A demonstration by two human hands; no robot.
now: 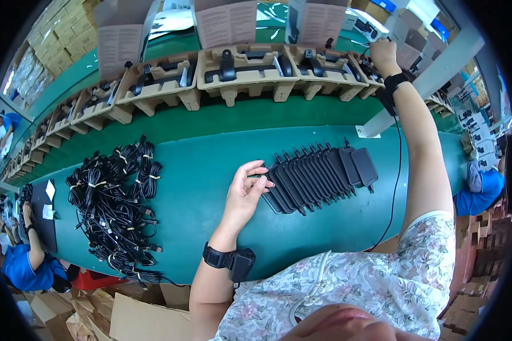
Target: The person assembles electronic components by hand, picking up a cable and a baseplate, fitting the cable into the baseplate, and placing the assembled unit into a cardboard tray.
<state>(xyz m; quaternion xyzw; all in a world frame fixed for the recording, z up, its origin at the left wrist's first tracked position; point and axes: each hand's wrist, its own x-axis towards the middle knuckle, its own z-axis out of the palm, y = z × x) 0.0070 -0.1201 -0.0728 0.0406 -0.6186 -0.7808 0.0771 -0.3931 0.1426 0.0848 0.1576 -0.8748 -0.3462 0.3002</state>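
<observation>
My left hand (246,192) is at the left end of a leaning row of black flat pieces (318,173) on the green table. Its thumb and fingers are closed on the edge of the endmost black flat piece (281,199), which has a finely dotted face. Short black stubs stick out along both sides of the row. My right hand (384,54) reaches far out to the right, above the end of a line of brown moulded pulp trays (227,85). Its fingers are curled, and what they hold, if anything, is hidden.
Bundled black cables (111,204) lie heaped on the left of the table. Printed boxes (227,25) stand behind the trays, which hold black parts. A pale metal post (404,94) rises beside my right arm. People in blue work on both sides.
</observation>
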